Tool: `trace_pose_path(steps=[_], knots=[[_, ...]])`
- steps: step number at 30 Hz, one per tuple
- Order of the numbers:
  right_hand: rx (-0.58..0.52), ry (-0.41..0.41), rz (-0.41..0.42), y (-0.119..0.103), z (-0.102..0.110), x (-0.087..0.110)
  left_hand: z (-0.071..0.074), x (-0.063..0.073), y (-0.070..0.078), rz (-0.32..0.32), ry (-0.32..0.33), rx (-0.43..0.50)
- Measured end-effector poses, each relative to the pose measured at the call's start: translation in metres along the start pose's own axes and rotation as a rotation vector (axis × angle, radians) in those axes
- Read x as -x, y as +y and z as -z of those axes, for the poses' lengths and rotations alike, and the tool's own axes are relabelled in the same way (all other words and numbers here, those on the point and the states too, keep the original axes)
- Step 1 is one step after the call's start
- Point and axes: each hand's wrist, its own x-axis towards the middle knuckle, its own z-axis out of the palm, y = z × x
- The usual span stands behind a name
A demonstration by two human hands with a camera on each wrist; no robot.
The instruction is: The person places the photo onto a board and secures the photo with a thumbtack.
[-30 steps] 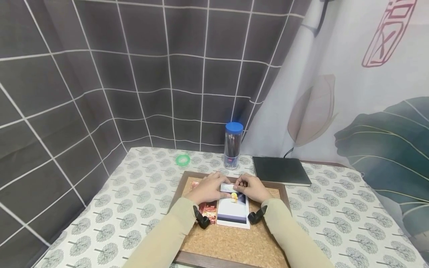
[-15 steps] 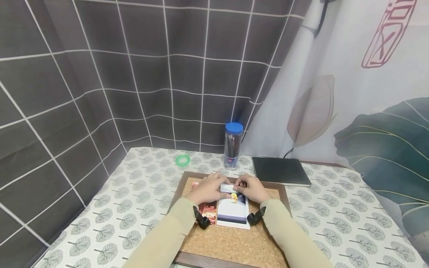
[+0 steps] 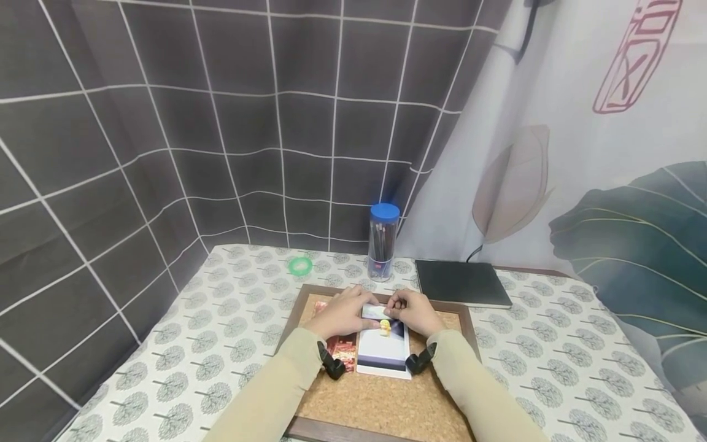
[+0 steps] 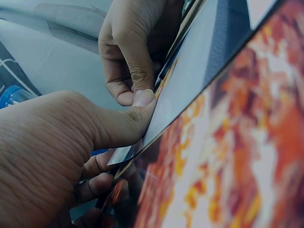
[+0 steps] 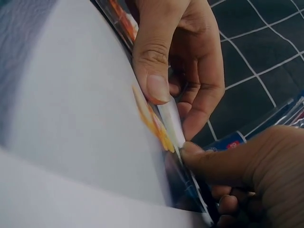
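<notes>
A glossy photo print (image 3: pixel 381 353) with a small yellow figure lies on a cork board (image 3: pixel 381 399), overlapping a red and orange picture (image 3: pixel 343 350) on its left. My left hand (image 3: pixel 341 312) rests over the print's upper left part with fingers stretched. In the right wrist view its thumb (image 5: pixel 154 80) presses beside a narrow whitish strip (image 5: pixel 172 118) along the print's far edge. My right hand (image 3: pixel 415 312) has curled fingers, thumb and forefinger pinching the strip's near end. The strip's material cannot be made out, and the fingers partly hide it.
Behind the board stand a clear tube (image 3: pixel 383 242) of pencils with a blue lid and a flat black slab (image 3: pixel 463 282). A green ring (image 3: pixel 301 266) lies at the back left of the tree-patterned tablecloth (image 3: pixel 232 319). Grid-patterned cloth hangs behind.
Both hands keep nearly the same place on the print. The head view has shifted very slightly; nothing was taken hold of or let go.
</notes>
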Motion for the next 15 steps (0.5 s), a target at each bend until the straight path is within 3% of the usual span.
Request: trace_pose_path(steps=[15], knots=[[0.003,0.006,-0.003,0.0038,-0.0026,-0.002,0.0,0.0002,0.0005,0.012,-0.007,-0.003]])
